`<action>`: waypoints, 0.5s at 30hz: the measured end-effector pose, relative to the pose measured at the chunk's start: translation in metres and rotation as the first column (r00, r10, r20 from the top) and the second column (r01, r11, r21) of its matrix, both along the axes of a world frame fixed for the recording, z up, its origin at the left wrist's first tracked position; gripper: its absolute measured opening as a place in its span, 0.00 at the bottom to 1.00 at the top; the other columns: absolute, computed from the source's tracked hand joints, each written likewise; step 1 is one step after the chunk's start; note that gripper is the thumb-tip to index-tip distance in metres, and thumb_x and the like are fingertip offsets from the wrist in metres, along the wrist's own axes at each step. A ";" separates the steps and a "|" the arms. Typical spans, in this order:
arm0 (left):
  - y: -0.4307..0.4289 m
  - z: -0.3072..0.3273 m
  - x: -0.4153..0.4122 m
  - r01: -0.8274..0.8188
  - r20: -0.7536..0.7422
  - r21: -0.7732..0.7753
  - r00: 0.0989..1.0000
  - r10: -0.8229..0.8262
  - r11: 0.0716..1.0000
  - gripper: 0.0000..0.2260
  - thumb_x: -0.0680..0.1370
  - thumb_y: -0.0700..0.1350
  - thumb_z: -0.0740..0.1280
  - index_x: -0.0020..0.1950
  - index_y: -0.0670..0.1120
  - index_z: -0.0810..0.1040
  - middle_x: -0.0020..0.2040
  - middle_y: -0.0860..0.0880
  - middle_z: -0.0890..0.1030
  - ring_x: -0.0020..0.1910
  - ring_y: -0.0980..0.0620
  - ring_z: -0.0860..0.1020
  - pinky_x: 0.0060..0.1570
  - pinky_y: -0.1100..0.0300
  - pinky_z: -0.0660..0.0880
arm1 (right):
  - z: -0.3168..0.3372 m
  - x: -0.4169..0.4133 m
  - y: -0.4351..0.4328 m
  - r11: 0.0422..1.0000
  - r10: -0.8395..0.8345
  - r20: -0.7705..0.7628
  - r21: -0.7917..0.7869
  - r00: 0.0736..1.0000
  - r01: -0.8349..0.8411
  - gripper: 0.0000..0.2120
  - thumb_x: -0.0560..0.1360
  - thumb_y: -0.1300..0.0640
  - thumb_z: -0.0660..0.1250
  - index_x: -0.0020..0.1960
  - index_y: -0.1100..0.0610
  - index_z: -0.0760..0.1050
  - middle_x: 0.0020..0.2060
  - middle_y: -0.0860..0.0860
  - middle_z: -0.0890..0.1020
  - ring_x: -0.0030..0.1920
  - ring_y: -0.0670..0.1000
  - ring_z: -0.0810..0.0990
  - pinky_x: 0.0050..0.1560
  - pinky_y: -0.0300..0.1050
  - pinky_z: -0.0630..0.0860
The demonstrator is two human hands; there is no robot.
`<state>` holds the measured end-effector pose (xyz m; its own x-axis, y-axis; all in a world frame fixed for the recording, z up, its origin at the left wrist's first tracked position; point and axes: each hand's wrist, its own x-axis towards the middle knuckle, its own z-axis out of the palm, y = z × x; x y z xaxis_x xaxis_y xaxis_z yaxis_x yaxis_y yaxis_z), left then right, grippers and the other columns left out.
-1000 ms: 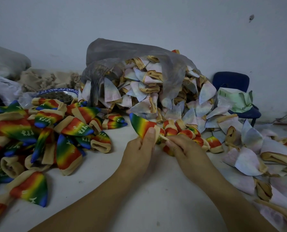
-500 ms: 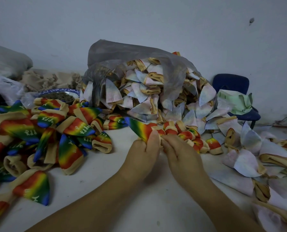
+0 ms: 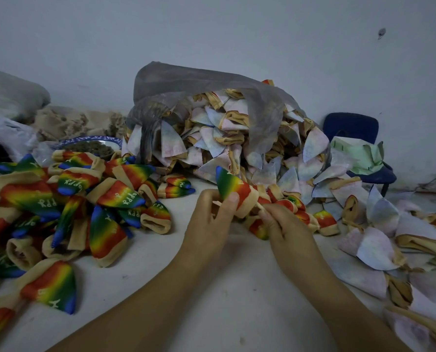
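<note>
A rainbow-coloured fabric piece (image 3: pixel 233 188) with a tan cuff stands up at the centre of the table. My left hand (image 3: pixel 209 224) grips it, thumb pressed on the cuff. My right hand (image 3: pixel 285 231) pinches the tan edge of the same piece from the right. Just behind my right hand lies a short row of small rainbow pieces (image 3: pixel 300 209). A heap of rainbow pieces (image 3: pixel 67 207) with white lettering covers the left of the table.
A grey plastic bag (image 3: pixel 211 97) spills pale inside-out pieces (image 3: pixel 237 146) at the back centre and down the right side (image 3: pixel 379 240). A blue-rimmed plate (image 3: pixel 89 144) sits at back left. A blue chair (image 3: pixel 351 128) holds green cloth by the wall.
Both hands have lifted the rainbow piece slightly and turned it more upright; my right hand has shifted its pinch along the tan edge.
</note>
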<state>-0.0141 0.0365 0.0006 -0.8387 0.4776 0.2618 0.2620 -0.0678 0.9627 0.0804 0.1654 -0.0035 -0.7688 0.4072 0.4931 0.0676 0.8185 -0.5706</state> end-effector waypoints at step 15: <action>0.003 -0.012 -0.018 0.113 0.375 0.407 0.884 -0.279 0.906 0.11 0.78 0.47 0.69 0.59 0.46 0.78 0.44 0.48 0.84 0.39 0.55 0.81 0.42 0.63 0.78 | 0.001 0.002 0.012 0.956 -0.169 0.020 0.249 0.985 0.159 0.10 0.79 0.56 0.63 0.58 0.52 0.79 0.48 0.51 0.80 0.49 0.55 0.74 0.49 0.52 0.70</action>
